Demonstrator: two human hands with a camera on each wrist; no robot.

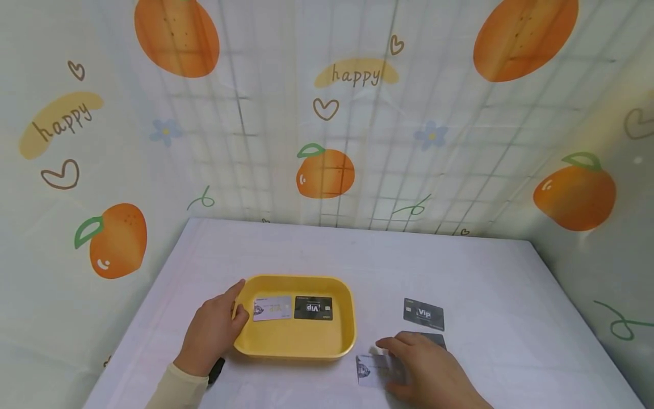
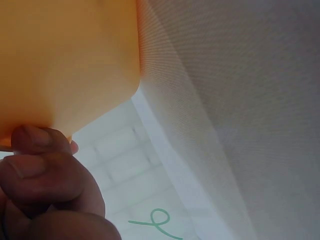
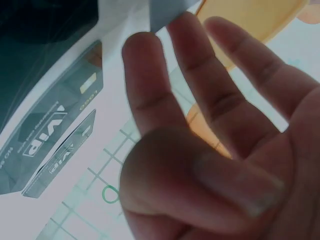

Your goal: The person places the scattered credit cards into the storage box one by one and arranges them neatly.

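Note:
My left hand point(image 1: 212, 329) grips the left rim of a yellow tray point(image 1: 293, 346), its thumb inside and curled fingers point(image 2: 45, 180) outside against the wall. Inside the tray lie a silver card point(image 1: 272, 308) and a black VIP card point(image 1: 313, 308), side by side. At the right, my right hand point(image 1: 429, 369) is over another silver card point(image 1: 375, 369) on the table, fingers bent and spread. That hand partly covers a dark card point(image 1: 434, 339) just beyond. Farther back lies a black VIP card point(image 1: 424, 314). In the right wrist view, the fingertips point(image 3: 142, 47) are close to a grey card edge point(image 3: 167, 12).
A white cloth covers the table point(image 1: 230, 244). Patterned curtains point(image 1: 265, 170) with oranges and hearts stand behind it and on both sides. A small black object point(image 1: 217, 370) shows beside the left wrist.

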